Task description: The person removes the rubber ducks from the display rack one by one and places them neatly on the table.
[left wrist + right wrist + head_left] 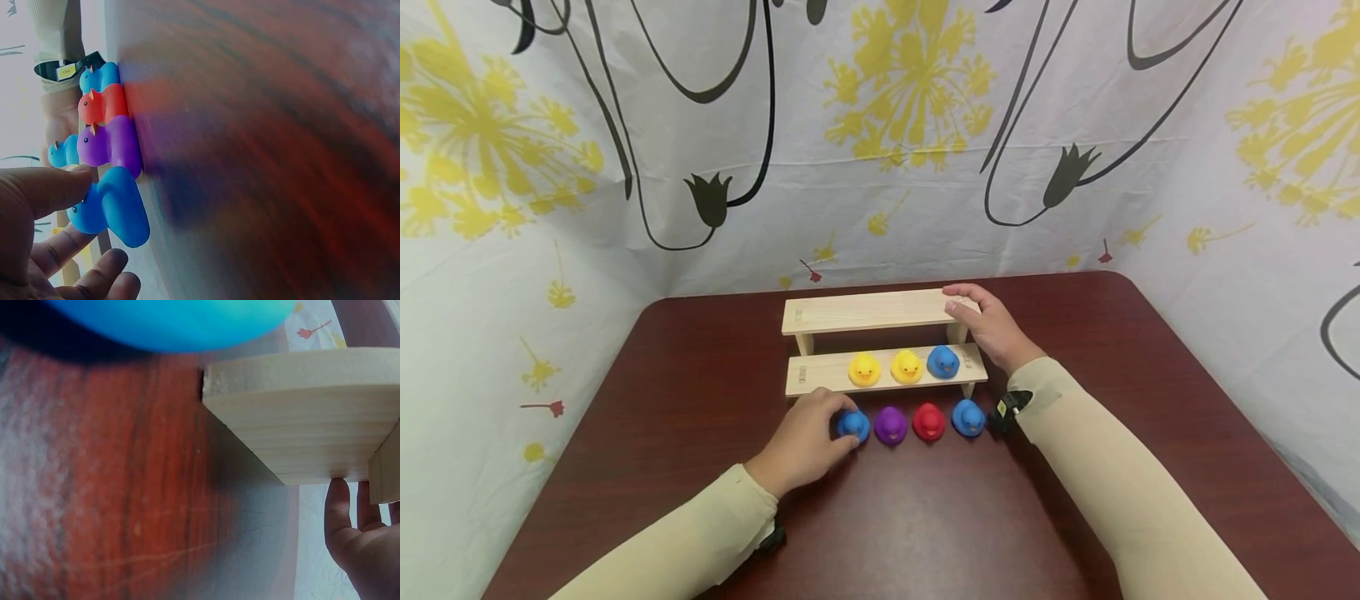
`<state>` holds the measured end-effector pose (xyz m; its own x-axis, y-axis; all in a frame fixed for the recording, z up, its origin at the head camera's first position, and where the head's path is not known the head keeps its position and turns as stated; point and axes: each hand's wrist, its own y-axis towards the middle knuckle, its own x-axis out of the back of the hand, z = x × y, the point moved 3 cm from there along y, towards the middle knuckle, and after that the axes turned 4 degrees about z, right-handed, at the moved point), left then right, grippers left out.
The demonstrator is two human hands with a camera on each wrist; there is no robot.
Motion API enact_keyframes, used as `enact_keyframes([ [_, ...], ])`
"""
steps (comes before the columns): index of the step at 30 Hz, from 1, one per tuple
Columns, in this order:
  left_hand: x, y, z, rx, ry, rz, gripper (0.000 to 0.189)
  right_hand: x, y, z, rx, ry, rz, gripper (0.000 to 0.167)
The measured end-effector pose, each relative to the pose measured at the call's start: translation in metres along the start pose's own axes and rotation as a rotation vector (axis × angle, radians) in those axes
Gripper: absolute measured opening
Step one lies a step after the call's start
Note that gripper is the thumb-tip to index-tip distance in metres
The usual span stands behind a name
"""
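Note:
My left hand [801,437] pinches a blue rubber duck [853,426] at the left end of the front row. In the left wrist view its thumb lies on the head of this blue duck [122,206], which tilts against its neighbours. To the right sit a purple duck [891,426], a red duck [929,422] and another blue duck [968,418]. My right hand [996,325] holds the right end of the upper board of a two-tier wooden stand [865,312]. Its fingers [338,506] reach the board's edge in the right wrist view.
The stand's lower board [820,374] bears two yellow ducks [907,367] and one blue duck [943,362]. All stand on a dark red-brown table [917,533]. A patterned white cloth [880,217] hangs behind and at both sides.

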<state>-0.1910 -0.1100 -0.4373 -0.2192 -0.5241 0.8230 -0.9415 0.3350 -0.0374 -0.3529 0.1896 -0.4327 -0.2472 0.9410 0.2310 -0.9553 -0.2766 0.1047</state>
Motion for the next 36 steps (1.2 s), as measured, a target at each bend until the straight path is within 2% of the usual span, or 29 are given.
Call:
enact_keyframes([
  [24,-0.003,0.002,0.0,0.017,0.047,0.031,0.028,-0.001,-0.001,0.0,0.009,0.009,0.005,0.042],
  [30,0.002,0.0,-0.005,0.021,0.027,0.04,0.031,-0.001,0.0,-0.001,0.006,0.007,0.004,0.043],
  [36,0.012,-0.002,-0.013,-0.007,-0.002,0.012,0.038,-0.002,-0.002,0.003,-0.003,0.009,0.005,0.043],
])
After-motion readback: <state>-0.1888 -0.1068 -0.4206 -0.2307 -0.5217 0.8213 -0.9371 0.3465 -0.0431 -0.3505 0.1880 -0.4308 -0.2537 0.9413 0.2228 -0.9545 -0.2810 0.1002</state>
